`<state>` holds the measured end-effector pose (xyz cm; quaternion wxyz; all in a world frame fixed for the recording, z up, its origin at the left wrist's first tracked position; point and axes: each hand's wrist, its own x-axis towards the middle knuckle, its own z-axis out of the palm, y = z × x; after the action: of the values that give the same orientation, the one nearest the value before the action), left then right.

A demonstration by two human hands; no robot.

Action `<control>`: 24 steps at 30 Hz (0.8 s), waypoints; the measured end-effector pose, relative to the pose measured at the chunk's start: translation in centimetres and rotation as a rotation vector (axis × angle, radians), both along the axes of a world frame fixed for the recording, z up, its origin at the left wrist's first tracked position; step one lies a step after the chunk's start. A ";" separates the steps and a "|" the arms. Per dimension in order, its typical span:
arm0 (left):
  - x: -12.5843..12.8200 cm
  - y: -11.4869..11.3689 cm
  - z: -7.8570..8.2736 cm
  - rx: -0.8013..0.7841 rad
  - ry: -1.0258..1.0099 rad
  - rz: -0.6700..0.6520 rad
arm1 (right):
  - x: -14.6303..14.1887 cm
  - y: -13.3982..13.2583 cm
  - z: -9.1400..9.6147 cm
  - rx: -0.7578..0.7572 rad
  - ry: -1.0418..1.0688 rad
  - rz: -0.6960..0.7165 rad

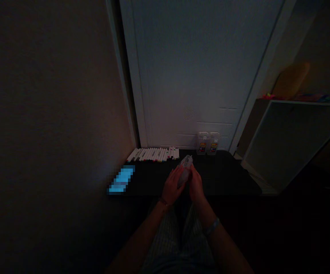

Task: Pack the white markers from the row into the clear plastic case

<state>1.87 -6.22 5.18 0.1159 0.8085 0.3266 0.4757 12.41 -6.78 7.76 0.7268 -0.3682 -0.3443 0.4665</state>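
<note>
Between my two hands is a clear plastic case (185, 170), tilted and raised over the near part of the dark table. My left hand (172, 188) grips it from the left, fingers lying along its side. From the right, my right hand (196, 183) holds the same case with its fingers closed against the edge. Whether anything is inside the case I cannot make out in the dim light. A row of white markers (153, 154) with differently coloured ends lies at the back left of the table. Two similar clear cases (208, 143) with labels stand upright at the back right.
The black table (227, 175) stands against a pale door (196, 68). A glowing, pixelated blue rectangle (121, 179) is at its left end, by the wall (53, 114). To the right is a cabinet (293, 140) with a yellowish object (292, 80) on top.
</note>
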 end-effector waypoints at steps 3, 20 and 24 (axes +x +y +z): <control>-0.9 -0.1 0.0 -0.014 0.042 -0.103 | 0.3 -0.1 0.1 0.015 -0.032 0.006; -2.9 -0.6 0.7 -0.217 -0.125 -0.223 | 1.0 0.4 -2.3 0.028 -0.152 0.012; -3.2 -0.4 0.5 -0.225 -0.109 -0.241 | 1.0 0.2 -2.5 0.044 -0.152 0.040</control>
<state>-1.36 -6.67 5.70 0.2795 0.7966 0.2719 0.4621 13.45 -6.57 5.27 0.6971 -0.3795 -0.4161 0.4438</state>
